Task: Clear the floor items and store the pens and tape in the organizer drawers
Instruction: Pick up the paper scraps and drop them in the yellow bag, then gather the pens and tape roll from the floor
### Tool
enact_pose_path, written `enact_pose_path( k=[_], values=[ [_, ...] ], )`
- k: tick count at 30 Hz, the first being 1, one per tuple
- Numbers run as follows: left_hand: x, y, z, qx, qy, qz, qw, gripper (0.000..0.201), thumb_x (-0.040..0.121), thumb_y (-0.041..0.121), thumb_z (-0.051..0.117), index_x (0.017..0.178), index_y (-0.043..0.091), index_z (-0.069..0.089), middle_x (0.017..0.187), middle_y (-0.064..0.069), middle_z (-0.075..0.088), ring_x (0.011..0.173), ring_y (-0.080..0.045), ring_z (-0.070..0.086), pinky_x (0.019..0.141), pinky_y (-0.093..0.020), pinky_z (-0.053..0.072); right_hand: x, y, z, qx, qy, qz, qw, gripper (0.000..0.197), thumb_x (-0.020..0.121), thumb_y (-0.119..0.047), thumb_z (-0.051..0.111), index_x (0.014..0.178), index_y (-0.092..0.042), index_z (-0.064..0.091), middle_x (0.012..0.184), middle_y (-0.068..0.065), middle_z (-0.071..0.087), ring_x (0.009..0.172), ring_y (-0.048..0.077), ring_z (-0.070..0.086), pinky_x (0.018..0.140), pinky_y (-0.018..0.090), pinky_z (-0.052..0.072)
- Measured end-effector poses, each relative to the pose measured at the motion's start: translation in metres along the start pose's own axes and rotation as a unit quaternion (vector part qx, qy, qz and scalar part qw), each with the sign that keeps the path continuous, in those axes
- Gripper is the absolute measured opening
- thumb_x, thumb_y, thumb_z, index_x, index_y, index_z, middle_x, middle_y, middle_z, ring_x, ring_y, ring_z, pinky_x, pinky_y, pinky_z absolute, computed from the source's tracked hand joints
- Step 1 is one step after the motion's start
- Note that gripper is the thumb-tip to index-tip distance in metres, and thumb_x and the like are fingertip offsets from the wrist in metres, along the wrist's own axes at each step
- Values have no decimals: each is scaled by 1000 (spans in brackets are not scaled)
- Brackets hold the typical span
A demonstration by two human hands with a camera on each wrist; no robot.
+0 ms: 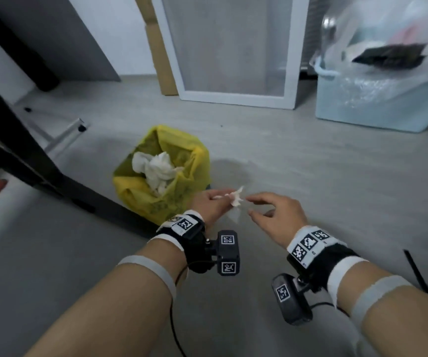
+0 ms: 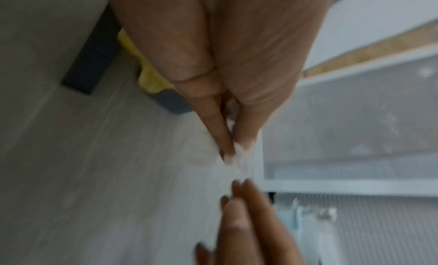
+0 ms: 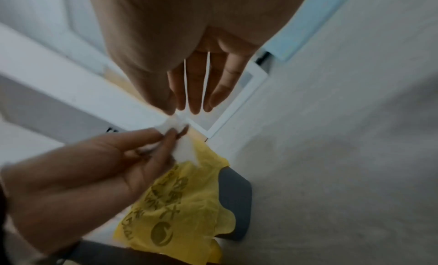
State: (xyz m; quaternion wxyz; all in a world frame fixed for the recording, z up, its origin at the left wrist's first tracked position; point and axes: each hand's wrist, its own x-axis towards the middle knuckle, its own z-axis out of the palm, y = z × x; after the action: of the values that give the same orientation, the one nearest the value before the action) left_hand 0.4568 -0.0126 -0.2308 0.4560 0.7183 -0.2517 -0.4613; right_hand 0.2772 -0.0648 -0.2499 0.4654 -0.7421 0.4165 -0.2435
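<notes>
Nearest me, both forearms reach out over the floor (image 1: 310,161). Left hand (image 1: 211,202): I log its grip pinched on a scrap of white tissue (image 1: 236,198), which sticks out past the fingertips. Right hand (image 1: 277,215): fingers straight and relaxed, holding nothing, tips just beside the tissue. Yellow-lined bin (image 1: 161,173) just left of the left hand.

I see a grey floor (image 1: 310,176). On it stand a yellow-lined bin (image 1: 161,176), a pale blue tub (image 1: 377,109) and a white-framed panel (image 1: 233,99).
</notes>
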Motion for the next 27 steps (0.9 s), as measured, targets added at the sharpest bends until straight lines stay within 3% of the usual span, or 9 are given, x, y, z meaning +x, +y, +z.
enact_pose_path(
  k=[2,4,7,10,12,14,17,22,27],
  values=[
    [6,24,-26,18,87,26,996,9,79,18,75,86,20,80,97,-16,75,99,-33,70,95,-46,55,11,-11,1,-20,0,-18,1000,28,86,-27,68,113,-32,72,108,-11,68,77,6,66,81,30,56],
    [7,47,-51,84,176,81,977,15,87,18,69,99,18,78,95,-11,75,94,-28,71,88,-40,59,19,-9,6,-19,1,-23,1000,24,88,-23,65,110,-31,72,110,-7,68,92,8,65,84,32,55],
    [17,71,-86,167,278,117,939,28,93,20,60,120,19,69,116,-13,70,103,-30,66,85,-35,56,21,3,14,-37,-29,-13,999,22,87,-20,64,105,-29,73,109,-8,68,101,6,62,84,25,52],
    [34,76,-108,304,231,39,923,75,86,39,67,151,25,32,151,-8,42,134,-31,46,106,-40,42,19,15,23,-38,-44,4,998,20,87,-19,65,103,-28,74,104,-10,69,97,5,62,85,23,49],
    [39,67,-107,397,205,-9,895,95,80,52,68,155,30,15,160,-8,24,144,-31,30,114,-44,33,18,25,27,-35,-26,19,999,20,85,-16,67,102,-25,74,99,-9,71,92,6,64,87,26,51],
    [36,55,-91,423,230,-13,876,91,80,51,66,153,35,16,162,-6,15,147,-32,23,115,-46,30,14,34,28,-27,-10,34,999,19,84,-12,68,100,-21,75,94,-6,72,88,9,65,88,26,51],
    [27,36,-40,416,264,86,866,65,81,35,65,140,27,40,150,-8,32,135,-33,38,108,-47,39,-3,50,19,-43,24,65,997,17,84,-8,66,96,-15,75,93,-2,71,83,10,62,83,16,42],
    [16,-21,107,450,-8,177,875,23,78,27,65,101,25,65,121,-7,57,117,-29,52,98,-35,44,-63,129,-25,-90,78,190,975,20,83,-3,58,90,-14,73,95,6,68,83,23,65,83,36,56],
    [3,-106,220,432,-232,88,867,26,84,21,65,109,27,67,126,-8,57,107,-25,62,88,-28,47,-146,216,-80,-154,151,331,919,20,80,-3,59,94,-14,66,101,4,54,91,29,63,89,38,51]
  ],
)
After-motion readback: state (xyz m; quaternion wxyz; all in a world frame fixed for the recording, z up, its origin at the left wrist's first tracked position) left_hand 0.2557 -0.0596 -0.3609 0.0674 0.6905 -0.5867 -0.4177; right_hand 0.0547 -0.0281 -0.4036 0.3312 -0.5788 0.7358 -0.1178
